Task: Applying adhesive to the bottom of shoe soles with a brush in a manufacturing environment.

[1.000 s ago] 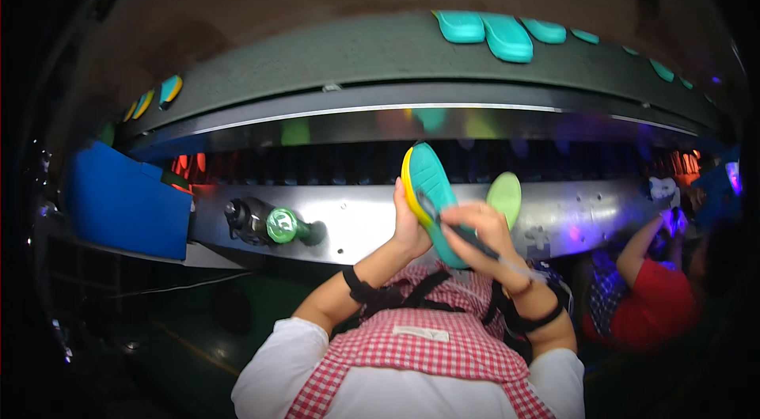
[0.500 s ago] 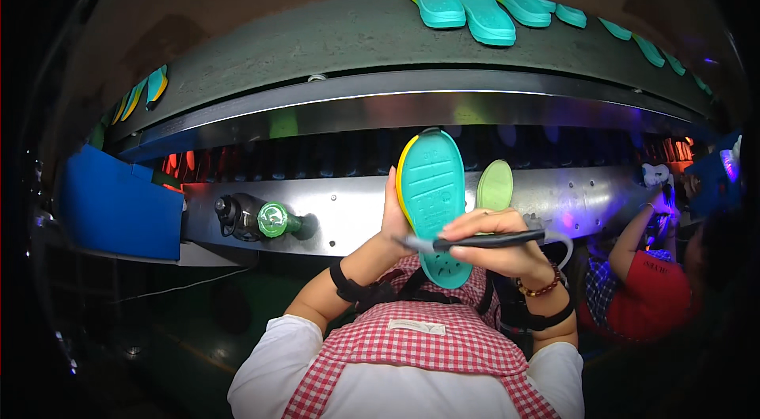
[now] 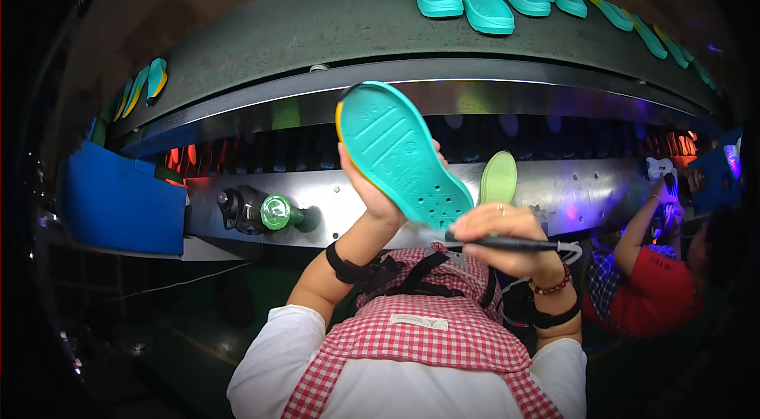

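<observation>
My left hand (image 3: 370,191) grips a turquoise shoe sole (image 3: 400,146) from beneath, its fingers partly hidden behind it. The sole is tilted, with a yellow strip on its left edge, a dark patch at the far end and small holes at the near end. Closed around a black-handled brush (image 3: 514,243) is my right hand (image 3: 500,231); a pale cord or tube trails from the handle. The blurred brush tip is at the sole's near end; whether it touches cannot be made out. Beyond my right hand stands a light green insole (image 3: 499,180).
Several turquoise soles (image 3: 483,3) lie on the grey belt (image 3: 277,39) behind a metal rail. On the metal ledge stand a dark bottle (image 3: 244,209) and a green-topped bottle (image 3: 277,212). A blue bin (image 3: 123,201) is at left; a person in red (image 3: 653,292) works at right.
The sole has moved up and left, and its far end now leans left. The brush, earlier across the sole's near part, is now at its near edge.
</observation>
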Demonstrator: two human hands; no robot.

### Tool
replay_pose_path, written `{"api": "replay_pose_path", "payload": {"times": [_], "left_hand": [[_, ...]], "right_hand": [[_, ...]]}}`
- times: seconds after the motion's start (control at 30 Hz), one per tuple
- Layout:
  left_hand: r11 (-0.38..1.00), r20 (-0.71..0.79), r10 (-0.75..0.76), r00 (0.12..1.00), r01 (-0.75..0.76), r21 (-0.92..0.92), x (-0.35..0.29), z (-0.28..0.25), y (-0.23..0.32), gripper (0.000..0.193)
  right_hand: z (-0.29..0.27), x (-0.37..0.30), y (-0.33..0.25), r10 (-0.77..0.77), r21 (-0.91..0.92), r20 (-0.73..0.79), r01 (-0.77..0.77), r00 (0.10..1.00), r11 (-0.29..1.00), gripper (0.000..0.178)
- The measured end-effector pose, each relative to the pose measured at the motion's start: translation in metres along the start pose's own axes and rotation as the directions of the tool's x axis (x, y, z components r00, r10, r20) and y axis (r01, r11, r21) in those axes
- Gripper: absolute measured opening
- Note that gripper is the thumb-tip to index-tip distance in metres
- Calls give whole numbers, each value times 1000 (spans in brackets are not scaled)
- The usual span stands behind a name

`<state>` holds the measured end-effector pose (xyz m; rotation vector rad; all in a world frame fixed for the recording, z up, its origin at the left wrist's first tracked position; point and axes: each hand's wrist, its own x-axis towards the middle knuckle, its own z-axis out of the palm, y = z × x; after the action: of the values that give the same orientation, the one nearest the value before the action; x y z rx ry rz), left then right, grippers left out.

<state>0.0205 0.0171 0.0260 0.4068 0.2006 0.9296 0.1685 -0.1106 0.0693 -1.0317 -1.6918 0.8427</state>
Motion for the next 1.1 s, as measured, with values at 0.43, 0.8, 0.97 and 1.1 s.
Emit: {"api": "replay_pose_path", "payload": {"times": [0.43,0.8,0.97,1.1], "left_hand": [[988,108,127,986,-135,70,0,9,19,96],[992,36,-53,998,49,115,-27,12,13,79],[951,169,-274,947,240,195,-26,-14,20,64],[894,212,-425,880,371,250,-22,-28,35,57]], "right_hand": [[-9,-4,6,98,-7,-247,-103,964,995,22],[11,3,5,460,791,-117,-197,880,579,19],[17,8,-7,165,188,-10,-160,986,969,21],[2,16,-18,109,88,102,-119,989,989,22]]}}
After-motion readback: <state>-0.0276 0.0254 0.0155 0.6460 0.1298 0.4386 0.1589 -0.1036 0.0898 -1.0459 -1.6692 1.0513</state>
